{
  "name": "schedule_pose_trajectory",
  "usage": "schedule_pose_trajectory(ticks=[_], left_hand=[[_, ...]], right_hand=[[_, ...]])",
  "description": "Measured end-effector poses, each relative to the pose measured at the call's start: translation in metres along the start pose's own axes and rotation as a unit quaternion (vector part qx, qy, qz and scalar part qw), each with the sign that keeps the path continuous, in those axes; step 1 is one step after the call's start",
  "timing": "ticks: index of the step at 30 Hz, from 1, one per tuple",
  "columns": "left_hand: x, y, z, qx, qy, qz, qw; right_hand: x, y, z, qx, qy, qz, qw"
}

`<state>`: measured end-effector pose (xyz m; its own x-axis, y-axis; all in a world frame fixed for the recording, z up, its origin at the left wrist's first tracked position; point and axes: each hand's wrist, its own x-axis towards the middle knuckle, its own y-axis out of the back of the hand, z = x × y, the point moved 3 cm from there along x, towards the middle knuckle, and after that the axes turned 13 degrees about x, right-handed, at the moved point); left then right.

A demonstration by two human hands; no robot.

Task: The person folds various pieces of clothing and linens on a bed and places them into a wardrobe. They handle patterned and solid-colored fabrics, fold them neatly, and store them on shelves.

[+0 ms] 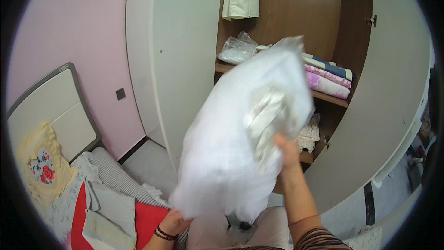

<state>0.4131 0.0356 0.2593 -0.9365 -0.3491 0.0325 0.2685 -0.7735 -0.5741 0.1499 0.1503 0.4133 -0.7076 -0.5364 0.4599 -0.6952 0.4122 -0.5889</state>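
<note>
A large white pillow [222,135], partly blurred, hangs tilted in front of me between both hands. My left hand [173,223], with dark bracelets at the wrist, grips its lower left corner. On the right side, my right hand [287,151] holds the pillow's edge together with a bunched, shiny cream-white fabric [269,111] lying against it. The fingertips of my right hand are partly hidden by the cloth. Behind the pillow stands an open wardrobe [295,7], its middle shelf partly covered from sight.
Folded bedding [327,83] and a clear plastic bag [237,50] sit on the wardrobe shelf. A white garment [241,0] hangs above. The wardrobe door [367,118] stands open at right. At left, a bed holds a ruffled yellow cushion [45,166], red cloth [149,220] and folded grey fabric [111,208].
</note>
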Motion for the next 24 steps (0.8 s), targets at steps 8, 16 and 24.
schedule_pose_trajectory(ticks=[8,16,24], left_hand=[[0.065,0.003,-0.026,0.051,0.055,-0.170,0.982],[0.070,0.011,-0.074,0.089,0.129,-0.155,0.975],[0.019,0.042,-0.129,0.218,0.083,-0.074,0.970]], right_hand=[[0.353,-0.006,-0.085,-0.076,0.126,-0.123,0.981],[0.453,0.027,0.046,-0.705,0.085,0.001,0.704],[0.293,0.025,0.133,-0.679,0.287,-0.302,0.604]])
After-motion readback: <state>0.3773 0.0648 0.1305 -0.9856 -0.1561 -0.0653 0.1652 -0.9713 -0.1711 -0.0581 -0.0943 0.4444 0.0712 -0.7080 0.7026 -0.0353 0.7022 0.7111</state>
